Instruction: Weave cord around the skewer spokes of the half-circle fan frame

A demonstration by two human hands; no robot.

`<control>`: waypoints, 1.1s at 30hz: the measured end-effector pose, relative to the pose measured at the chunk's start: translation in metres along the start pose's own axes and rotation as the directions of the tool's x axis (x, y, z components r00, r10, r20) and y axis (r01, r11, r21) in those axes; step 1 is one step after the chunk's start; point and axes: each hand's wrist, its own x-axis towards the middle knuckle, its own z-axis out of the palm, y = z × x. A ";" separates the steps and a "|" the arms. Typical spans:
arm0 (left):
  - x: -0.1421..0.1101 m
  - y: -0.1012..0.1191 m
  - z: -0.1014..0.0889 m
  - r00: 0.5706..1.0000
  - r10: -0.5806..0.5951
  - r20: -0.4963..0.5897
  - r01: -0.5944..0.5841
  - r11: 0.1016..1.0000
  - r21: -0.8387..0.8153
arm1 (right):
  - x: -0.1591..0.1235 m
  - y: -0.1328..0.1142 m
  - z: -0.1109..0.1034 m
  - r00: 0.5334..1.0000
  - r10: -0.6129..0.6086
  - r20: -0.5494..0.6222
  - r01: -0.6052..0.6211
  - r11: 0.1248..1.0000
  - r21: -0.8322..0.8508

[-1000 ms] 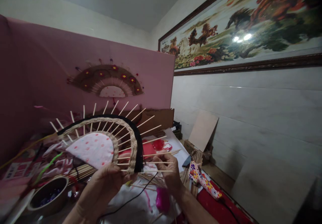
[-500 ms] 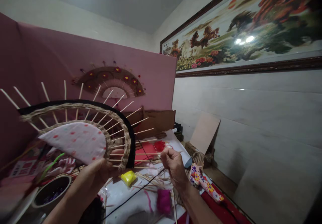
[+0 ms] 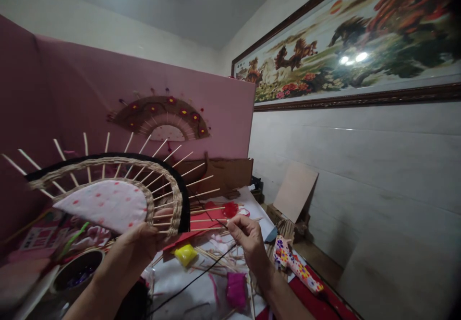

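A half-round woven fan (image 3: 104, 200) is raised at the left, with pale sticks fanning out past a twine band and a black outer band. White cloth with red dots covers its centre. My left hand (image 3: 142, 243) grips the fan by its lower right end, the fingers partly behind the sticks. At the right, my right hand (image 3: 247, 233) pinches a black cord (image 3: 196, 274) near the stick tips. One stretch of the cord runs up to the fan's black band; another hangs down toward the bottom of the view.
Another fan with flowers (image 3: 163, 116) hangs on the pink panel (image 3: 216, 99). Below lie a yellow packet (image 3: 185, 254), a magenta packet (image 3: 236, 290), loose sticks and red paper. A bowl of purple beads (image 3: 79, 274) stands lower left, a flower-patterned object (image 3: 297, 265) right.
The fan has tipped and its upper sticks sit lower. My right hand has shifted slightly left and down, still pinching the cord. The view has turned a little.
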 end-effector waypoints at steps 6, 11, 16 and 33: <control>-0.001 -0.001 -0.001 0.999 -0.031 0.025 0.033 0.998 -0.054 | 0.000 0.007 0.003 0.995 0.087 0.041 -0.092 0.986 0.139; -0.001 -0.011 0.002 0.993 -0.070 0.093 0.077 0.995 -0.069 | -0.006 0.011 0.019 0.982 0.167 0.083 -0.174 0.981 0.085; 0.001 -0.021 0.004 0.981 -0.095 0.169 0.111 0.990 -0.090 | -0.011 0.016 0.031 0.957 0.225 0.184 -0.246 0.964 0.099; 0.004 -0.032 0.003 0.971 -0.132 0.201 0.155 0.982 -0.104 | -0.021 0.014 0.049 0.925 0.214 0.315 -0.256 0.962 0.097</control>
